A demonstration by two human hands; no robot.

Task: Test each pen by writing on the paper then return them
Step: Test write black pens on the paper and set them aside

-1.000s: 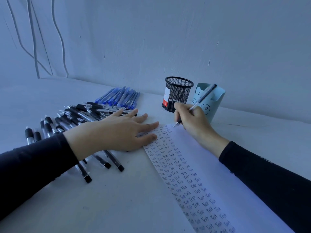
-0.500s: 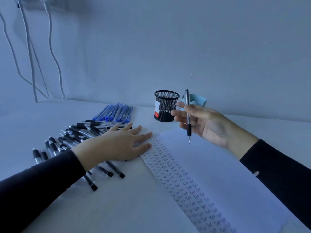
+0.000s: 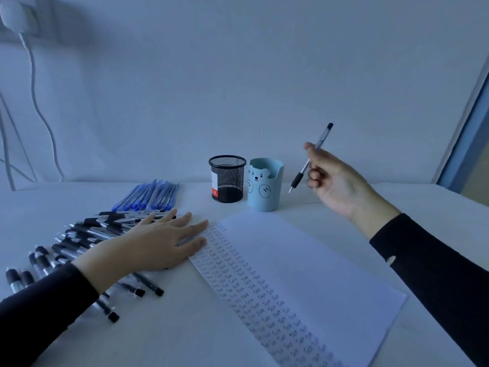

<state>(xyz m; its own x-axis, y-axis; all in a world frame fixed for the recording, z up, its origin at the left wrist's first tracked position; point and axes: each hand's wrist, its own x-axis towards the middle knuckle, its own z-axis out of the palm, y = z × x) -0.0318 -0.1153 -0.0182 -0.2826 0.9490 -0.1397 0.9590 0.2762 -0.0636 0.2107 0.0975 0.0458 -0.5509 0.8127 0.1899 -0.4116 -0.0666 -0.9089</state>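
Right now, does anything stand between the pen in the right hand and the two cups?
Nothing visible blocks the bear cup: the right hand holds the pen raised to its right, only air between. The bear cup itself stands between the pen and the black mesh cup.

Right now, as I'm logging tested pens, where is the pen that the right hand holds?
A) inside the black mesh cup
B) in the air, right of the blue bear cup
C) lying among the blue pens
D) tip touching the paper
B: the right hand holds the pen clear of the paper, tip down, right of the blue bear cup.
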